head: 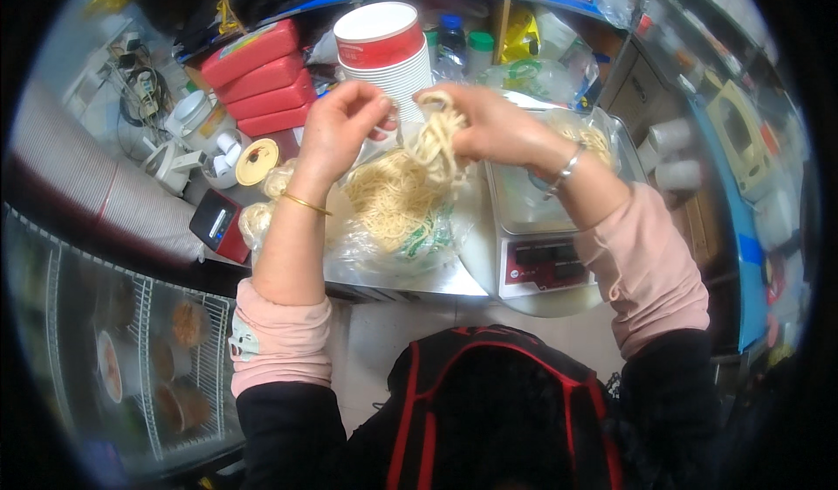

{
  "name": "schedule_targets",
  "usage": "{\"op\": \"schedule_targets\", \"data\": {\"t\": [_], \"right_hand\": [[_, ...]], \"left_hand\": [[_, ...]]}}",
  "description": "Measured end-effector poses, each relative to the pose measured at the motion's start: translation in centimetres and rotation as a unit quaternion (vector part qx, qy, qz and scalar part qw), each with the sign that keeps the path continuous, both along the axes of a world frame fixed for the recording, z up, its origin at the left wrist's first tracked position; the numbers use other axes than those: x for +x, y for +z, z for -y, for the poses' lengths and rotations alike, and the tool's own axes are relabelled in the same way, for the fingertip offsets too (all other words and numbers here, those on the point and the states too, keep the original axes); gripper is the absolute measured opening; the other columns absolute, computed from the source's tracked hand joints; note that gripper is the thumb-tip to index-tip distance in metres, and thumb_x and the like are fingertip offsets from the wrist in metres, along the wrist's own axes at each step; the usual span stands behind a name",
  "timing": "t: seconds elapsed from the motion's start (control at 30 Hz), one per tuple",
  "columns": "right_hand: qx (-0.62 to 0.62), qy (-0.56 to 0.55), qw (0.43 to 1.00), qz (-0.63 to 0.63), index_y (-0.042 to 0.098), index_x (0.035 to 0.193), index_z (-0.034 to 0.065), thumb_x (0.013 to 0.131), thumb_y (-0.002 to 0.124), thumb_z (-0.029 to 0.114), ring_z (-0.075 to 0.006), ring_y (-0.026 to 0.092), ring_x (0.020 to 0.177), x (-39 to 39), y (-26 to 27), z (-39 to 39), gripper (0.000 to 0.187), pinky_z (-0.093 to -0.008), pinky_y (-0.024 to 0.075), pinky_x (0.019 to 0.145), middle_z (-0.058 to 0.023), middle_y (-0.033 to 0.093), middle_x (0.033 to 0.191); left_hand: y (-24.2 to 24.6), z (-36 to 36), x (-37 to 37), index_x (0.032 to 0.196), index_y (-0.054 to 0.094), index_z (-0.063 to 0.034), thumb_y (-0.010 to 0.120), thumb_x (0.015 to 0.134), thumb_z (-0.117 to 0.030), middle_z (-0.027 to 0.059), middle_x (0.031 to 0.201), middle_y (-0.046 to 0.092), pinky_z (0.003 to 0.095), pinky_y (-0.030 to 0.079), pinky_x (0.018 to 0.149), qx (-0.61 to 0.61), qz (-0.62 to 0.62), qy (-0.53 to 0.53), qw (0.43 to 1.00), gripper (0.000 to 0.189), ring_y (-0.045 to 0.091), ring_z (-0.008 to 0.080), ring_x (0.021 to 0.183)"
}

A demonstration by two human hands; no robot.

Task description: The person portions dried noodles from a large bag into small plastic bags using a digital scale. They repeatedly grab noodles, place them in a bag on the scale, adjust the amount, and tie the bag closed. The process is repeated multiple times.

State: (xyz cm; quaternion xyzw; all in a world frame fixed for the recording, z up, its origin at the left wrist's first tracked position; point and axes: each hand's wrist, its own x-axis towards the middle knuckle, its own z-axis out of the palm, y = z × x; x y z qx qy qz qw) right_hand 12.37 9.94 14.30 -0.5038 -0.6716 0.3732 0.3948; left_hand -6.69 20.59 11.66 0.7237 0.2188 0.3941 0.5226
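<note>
My right hand (488,123) grips a looped bundle of pale noodles (437,138) above the counter. Close by on the left, my left hand (347,120) has its thumb and fingertips pinched together on what looks like a thin clear plastic bag (391,138); blur hides its exact shape. Below both hands, a larger pile of noodles (393,195) lies in an opened clear bag with green print (429,235). Under my right forearm stands a digital scale (540,264) with a metal tray (517,195). More bagged noodles (586,138) rest at the tray's far side.
A stack of paper tubs (383,48) rises behind my hands, beside red packs (262,74). Small bagged noodle portions (256,218) and a red-black box (219,225) lie left. A long stack of cups or lids (111,182) runs above a glass-fronted cooler (137,359).
</note>
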Motion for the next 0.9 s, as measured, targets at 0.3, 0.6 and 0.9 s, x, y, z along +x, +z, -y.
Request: {"op": "schedule_targets", "data": {"t": [0.3,0.6,0.9], "right_hand": [[0.083,-0.082,0.991,0.060,0.068,0.092,0.0044,0.076,0.064,0.010,-0.0112,0.059,0.067,-2.5,2.0,-1.1,0.018,-0.0280,0.0484,0.064,-0.0080,0.067,0.078],[0.187,-0.106,0.974,-0.077,0.064,0.096,0.0006,0.080,0.055,0.002,-0.0064,0.054,0.061,-0.8,7.6,-0.8,0.018,-0.0220,0.0430,0.053,-0.0023,0.063,0.076],[0.194,-0.057,0.962,-0.183,0.064,0.101,-0.0003,0.082,0.057,0.003,-0.0098,0.060,0.076,2.7,8.7,2.0,0.020,-0.0240,0.0487,0.067,-0.0034,0.065,0.089]], "left_hand": [[5.5,2.3,-0.2,0.107,0.057,0.0005,0.058,0.088,-0.006,0.0068,0.097,0.063,0.0235,0.051,0.073,0.088,0.182,-0.074,0.977,0.021,0.062,0.0118,0.087],[-7.4,0.5,1.5,0.111,0.060,-0.0026,0.061,0.083,-0.012,0.0048,0.106,0.061,0.0264,0.045,0.079,0.159,-0.244,-0.084,0.953,0.029,0.056,0.0119,0.090],[-7.2,2.9,4.6,0.123,0.048,-0.0001,0.063,0.081,-0.005,0.0082,0.117,0.054,0.0238,0.048,0.068,0.050,-0.041,-0.102,0.993,0.045,0.056,0.0088,0.079]]}}
